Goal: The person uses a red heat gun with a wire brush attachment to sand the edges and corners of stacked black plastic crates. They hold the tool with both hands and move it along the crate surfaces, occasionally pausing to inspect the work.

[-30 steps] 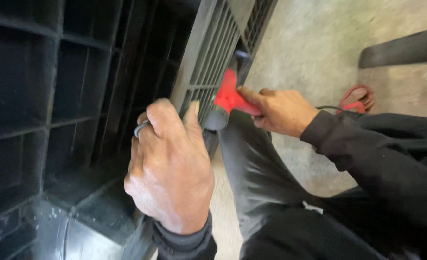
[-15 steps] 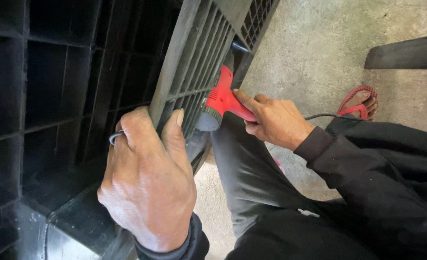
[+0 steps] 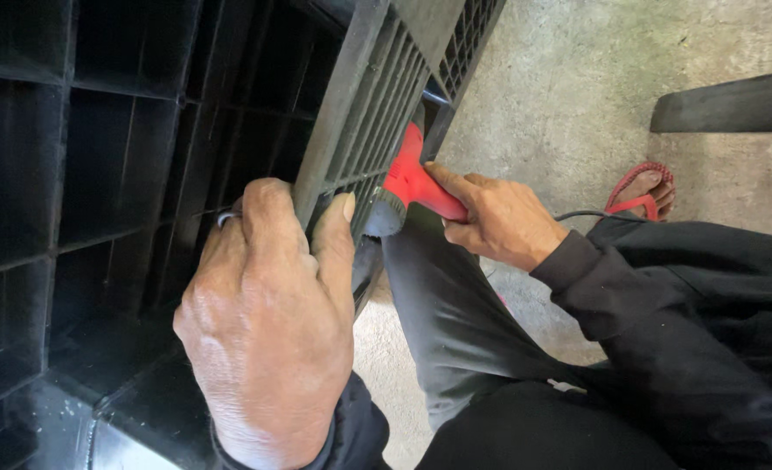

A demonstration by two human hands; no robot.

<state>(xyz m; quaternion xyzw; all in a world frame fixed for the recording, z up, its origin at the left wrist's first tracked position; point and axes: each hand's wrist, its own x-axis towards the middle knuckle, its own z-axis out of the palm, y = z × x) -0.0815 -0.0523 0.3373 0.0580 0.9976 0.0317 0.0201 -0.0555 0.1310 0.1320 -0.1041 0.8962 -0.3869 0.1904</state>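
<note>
The left hand fills the lower middle of the frame, its fingers and thumb clamped together over the slatted edge of a big black plastic crate that takes up the whole left half. A metal ring shows on one finger. The right hand, at centre right, is closed tight around the handle of a red power tool, whose dark nose points up into the gap beside the grille of the crate, just above the left thumb. A thin cable trails off to the right past a red sandal on the concrete floor. As far as I can judge, the work on the crate edge is under way, not finished; no cut or mark is visible, since the tool tip is hidden behind the slats.
</note>
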